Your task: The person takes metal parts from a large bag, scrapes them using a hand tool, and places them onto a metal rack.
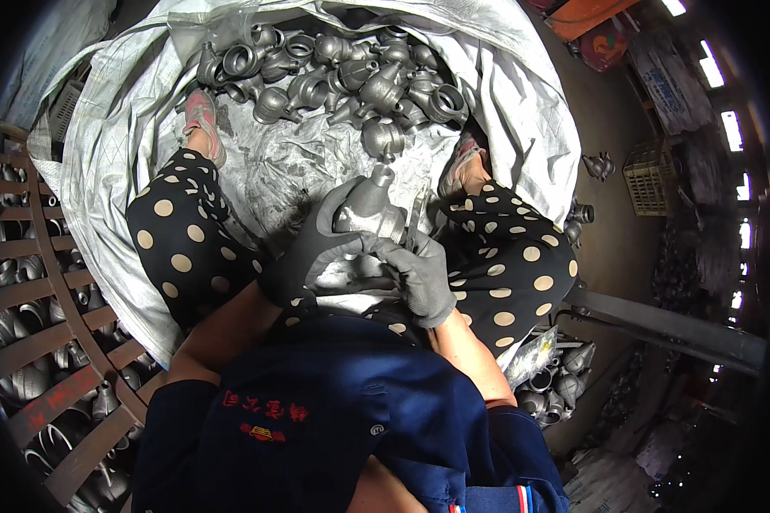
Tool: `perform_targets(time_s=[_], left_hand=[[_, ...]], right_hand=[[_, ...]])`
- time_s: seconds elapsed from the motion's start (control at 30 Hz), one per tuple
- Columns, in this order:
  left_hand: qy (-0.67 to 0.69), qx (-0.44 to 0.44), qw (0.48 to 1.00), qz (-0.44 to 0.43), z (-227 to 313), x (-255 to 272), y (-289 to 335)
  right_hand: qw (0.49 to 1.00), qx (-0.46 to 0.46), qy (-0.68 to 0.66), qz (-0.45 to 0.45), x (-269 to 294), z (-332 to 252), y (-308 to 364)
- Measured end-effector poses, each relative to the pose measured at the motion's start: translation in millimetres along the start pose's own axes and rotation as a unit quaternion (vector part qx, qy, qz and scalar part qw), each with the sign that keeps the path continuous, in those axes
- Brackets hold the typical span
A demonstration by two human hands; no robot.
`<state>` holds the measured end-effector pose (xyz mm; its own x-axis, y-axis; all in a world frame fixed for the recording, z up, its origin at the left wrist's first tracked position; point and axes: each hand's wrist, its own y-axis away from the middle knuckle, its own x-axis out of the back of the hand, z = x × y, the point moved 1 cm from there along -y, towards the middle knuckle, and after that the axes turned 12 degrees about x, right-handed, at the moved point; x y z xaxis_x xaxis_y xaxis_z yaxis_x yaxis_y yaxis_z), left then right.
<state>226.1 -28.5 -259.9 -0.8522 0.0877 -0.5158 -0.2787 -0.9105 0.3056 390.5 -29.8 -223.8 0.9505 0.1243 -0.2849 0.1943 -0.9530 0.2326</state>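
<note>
A white sack (103,171) spreads across the upper frame, with a person's polka-dotted legs (522,248) reaching in. Grey metal fittings (351,73) lie heaped at upper centre. Mid-frame, gloved hands meet: the left hand (312,244) clamped around a single spouted fitting (368,203), the right hand (425,274) beside its base, grip unclear.

Left hand (318,238) gloved, fingers curled in a grip; right hand (421,278) gloved, just beside it, fingers bent; left forearm (227,338) and right forearm (473,359) bare, angled inward to body midline, legs (173,244) spread apart
</note>
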Motion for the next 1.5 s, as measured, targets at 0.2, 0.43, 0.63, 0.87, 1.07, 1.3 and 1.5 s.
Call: perform_targets(time_s=[0.2,0.43,0.63,0.87,1.07,1.3,1.5], left_hand=[[-0.058,0.011,0.998,0.016,-1,14,-6],[-0.049,0.057,0.996,-0.041,20,31,-2],[-0.015,0.111,0.988,-0.102,17,41,-4],[0.014,0.122,0.989,-0.079,21,34,-3],[0.053,0.092,0.991,-0.08,20,15,8],[0.026,0.035,0.995,-0.093,1,14,3],[-0.031,0.075,0.996,-0.047,-9,16,8]], right_hand=[[0.999,0.004,0.009,-0.041,8,7,4],[0.992,-0.06,-0.018,-0.11,16,-11,2],[0.985,-0.072,-0.061,-0.146,32,-9,2],[0.992,-0.068,-0.028,-0.106,28,-14,1],[0.995,-0.038,-0.042,-0.082,30,-7,1],[0.996,-0.041,-0.036,-0.064,24,-4,-2],[0.993,-0.046,-0.057,-0.091,27,1,-1]])
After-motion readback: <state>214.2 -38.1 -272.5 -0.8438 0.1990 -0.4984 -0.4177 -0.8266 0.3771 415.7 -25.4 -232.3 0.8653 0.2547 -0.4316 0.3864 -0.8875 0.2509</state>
